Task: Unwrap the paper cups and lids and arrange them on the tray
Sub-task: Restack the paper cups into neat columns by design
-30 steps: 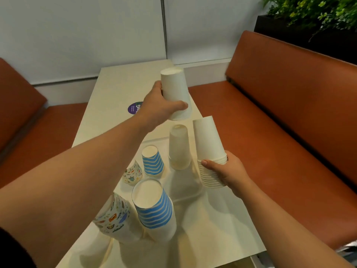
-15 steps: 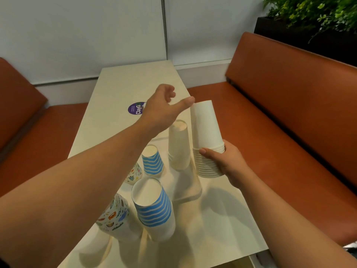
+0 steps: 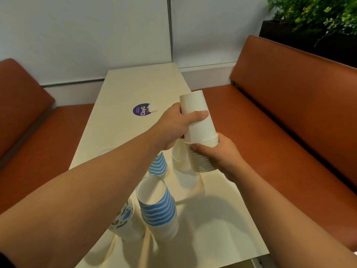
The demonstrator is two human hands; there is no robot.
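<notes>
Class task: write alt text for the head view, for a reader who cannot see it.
Two hands hold a stack of white cups above a table: the left hand grips the top cup, the right hand the rims below. Striped cups stand upside down nearby.

Whites, blues and rust-brown around a cream tabletop [image 3: 123,136]

The held stack of plain white paper cups [image 3: 200,132] matches the white stack standing behind it [image 3: 178,159]. Two stacks of blue-and-white striped paper cups, one near [image 3: 157,207] and one farther [image 3: 158,164], stand beside a white stack with a multicoloured print [image 3: 124,223]. A round purple sticker with white lettering [image 3: 141,110] lies far on the tabletop. The bench seats [image 3: 289,105] are rust-brown; the plant [image 3: 309,12] is green in a black planter.
</notes>
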